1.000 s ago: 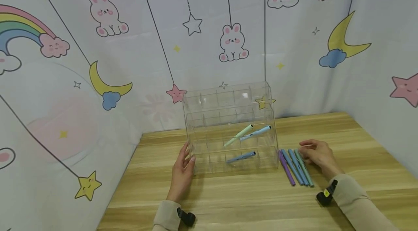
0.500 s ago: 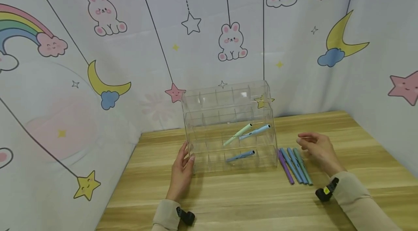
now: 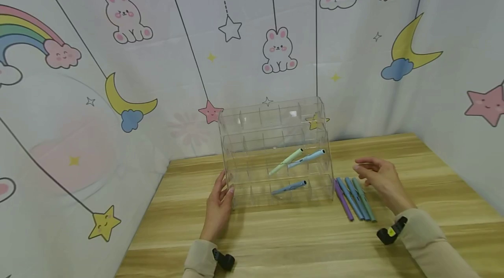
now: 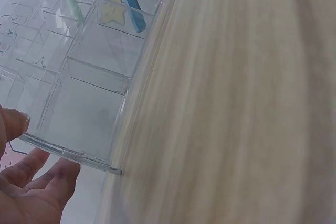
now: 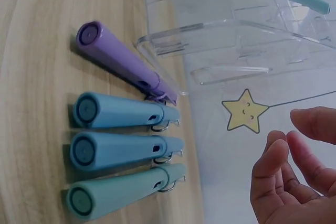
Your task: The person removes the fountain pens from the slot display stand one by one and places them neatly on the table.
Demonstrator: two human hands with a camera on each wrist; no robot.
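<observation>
A clear acrylic pen organizer (image 3: pixel 275 138) with stepped rows of compartments stands on the table. My left hand (image 3: pixel 218 208) holds its left side wall, thumb on one face and fingers on the other. Leaning in its compartments are a light green pen (image 3: pixel 286 161), a light blue pen (image 3: pixel 309 157) and, lower down, a blue pen (image 3: pixel 290 187). To its right lie a purple pen (image 5: pixel 118 59), two blue pens (image 5: pixel 118 109) side by side and a green pen (image 5: pixel 118 190). My right hand (image 3: pixel 383 179) hovers by the green pen, fingers loosely bent, holding nothing.
The wooden table (image 3: pixel 283 243) reaches back to a white cloth backdrop (image 3: pixel 177 72) printed with rabbits, stars and moons. Black cameras (image 3: pixel 224 260) are strapped at both wrists.
My right hand has lifted slightly away from the green pen and shifted a little back and left. My left hand stays on the organizer, and the pens lie as before.
</observation>
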